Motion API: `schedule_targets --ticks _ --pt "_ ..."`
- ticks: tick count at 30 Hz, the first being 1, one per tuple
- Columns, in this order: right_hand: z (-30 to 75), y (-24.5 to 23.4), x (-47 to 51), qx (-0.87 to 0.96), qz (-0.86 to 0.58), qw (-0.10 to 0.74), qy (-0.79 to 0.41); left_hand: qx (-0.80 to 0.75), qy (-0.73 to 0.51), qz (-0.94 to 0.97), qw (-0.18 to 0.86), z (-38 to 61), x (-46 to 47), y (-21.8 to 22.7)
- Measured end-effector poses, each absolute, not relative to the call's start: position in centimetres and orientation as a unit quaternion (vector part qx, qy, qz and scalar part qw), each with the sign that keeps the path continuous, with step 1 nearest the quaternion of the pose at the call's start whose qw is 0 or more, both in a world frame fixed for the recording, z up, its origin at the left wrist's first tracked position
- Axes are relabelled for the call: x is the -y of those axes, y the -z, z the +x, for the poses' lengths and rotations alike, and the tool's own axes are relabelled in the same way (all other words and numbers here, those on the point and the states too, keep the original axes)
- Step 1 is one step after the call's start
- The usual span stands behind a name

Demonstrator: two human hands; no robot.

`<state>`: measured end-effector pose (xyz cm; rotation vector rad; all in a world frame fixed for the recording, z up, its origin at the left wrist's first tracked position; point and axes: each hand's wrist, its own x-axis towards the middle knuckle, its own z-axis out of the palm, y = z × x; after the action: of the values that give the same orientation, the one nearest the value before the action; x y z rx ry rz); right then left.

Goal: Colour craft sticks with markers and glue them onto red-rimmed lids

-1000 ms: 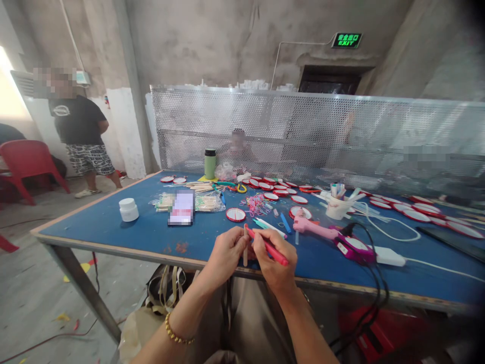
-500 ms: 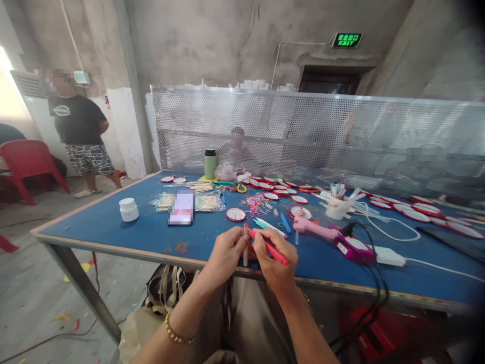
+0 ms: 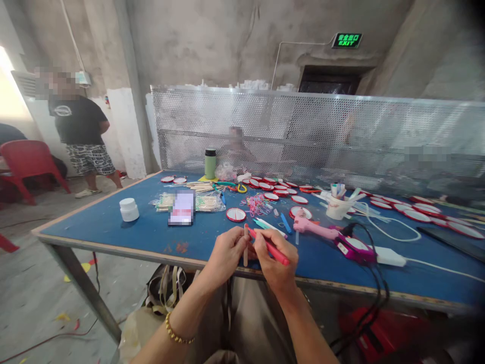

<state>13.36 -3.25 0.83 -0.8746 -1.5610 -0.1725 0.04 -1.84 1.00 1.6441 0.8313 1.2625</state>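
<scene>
My left hand (image 3: 230, 251) pinches a wooden craft stick (image 3: 245, 258) upright near the table's front edge. The top end of the stick looks red. My right hand (image 3: 278, 255) is closed round a red marker pen (image 3: 279, 256), whose tip meets the stick near its top. Just beyond my hands lies a round white disc with a red rim (image 3: 235, 215). Right of it are a teal-and-white marker (image 3: 267, 226) and a blue pen-like piece (image 3: 285, 223). A pile of small coloured strips (image 3: 258, 204) lies farther back.
A pink glue gun (image 3: 320, 230) with black cable lies to the right, near a cup of pens (image 3: 338, 206). At left are a white jar (image 3: 129, 209), a phone (image 3: 182, 208) and bagged sticks (image 3: 212, 201). A perforated metal screen (image 3: 197, 116) borders the back; a person (image 3: 81, 121) stands left.
Almost nothing differs. Both hands keep their hold on the stick and the marker, with hardly any shift. The standing person's head has moved slightly.
</scene>
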Motion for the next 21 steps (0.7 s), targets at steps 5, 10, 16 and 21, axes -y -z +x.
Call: schedule_targets --ticks 5,10,16,21 --pt "13.40 -0.73 3.31 0.672 -0.376 0.633 0.081 -0.331 -0.507 0.661 0.443 0.05 1.92 -0.97" --pt "13.37 -0.76 3.25 0.683 -0.371 0.625 0.070 -0.343 -0.507 0.668 0.423 0.04 1.78 -0.87" --pt "13.26 -0.95 3.19 0.684 -0.366 0.626 0.077 -0.336 -0.509 0.668 0.426 0.01 1.73 -0.87" --pt "13.34 -0.75 3.25 0.670 -0.375 0.636 0.080 -0.330 -0.510 0.664 0.436 0.01 1.78 -0.81"
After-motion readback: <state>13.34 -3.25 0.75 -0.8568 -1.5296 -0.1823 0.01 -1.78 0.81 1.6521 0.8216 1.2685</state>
